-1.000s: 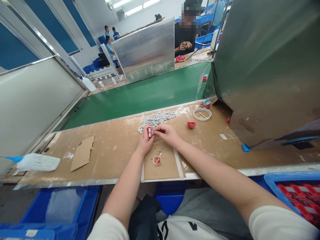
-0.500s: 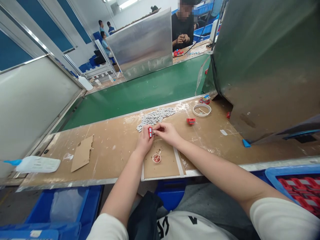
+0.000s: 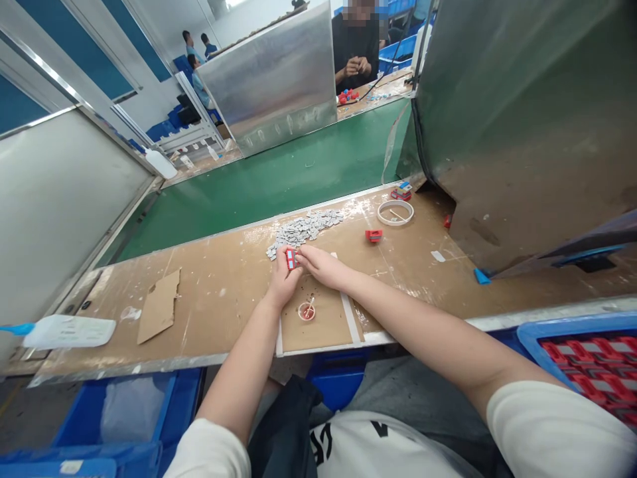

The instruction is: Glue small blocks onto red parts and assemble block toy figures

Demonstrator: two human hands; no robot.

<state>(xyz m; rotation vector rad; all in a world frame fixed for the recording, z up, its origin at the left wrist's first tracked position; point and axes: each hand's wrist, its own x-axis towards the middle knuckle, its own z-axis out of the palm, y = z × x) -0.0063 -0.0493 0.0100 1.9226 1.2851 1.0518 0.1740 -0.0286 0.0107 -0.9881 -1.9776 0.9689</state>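
The grip of the left hand (image 3: 282, 279) is closed on a small red part (image 3: 290, 259) above the bench (image 3: 209, 292), just beside the grey pile (image 3: 303, 230), while the right hand (image 3: 321, 265) pinches its edge, so a fitting step is judged underway, with fine alignment called for next.

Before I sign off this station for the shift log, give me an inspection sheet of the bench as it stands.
Surface: brown workbench, scuffed, white-flecked, taped mat at centre.
Job's things: small red part held between left hand and right hand; grey chip pile just beyond.
Clutter: small red-filled cup, cardboard scrap, tape ring, loose red part, white squeeze bottle.
Grippers: both hands pinch the part.
Cables: black cable on far bench.
Surroundings: green conveyor, metal shields, blue bins, a person opposite.
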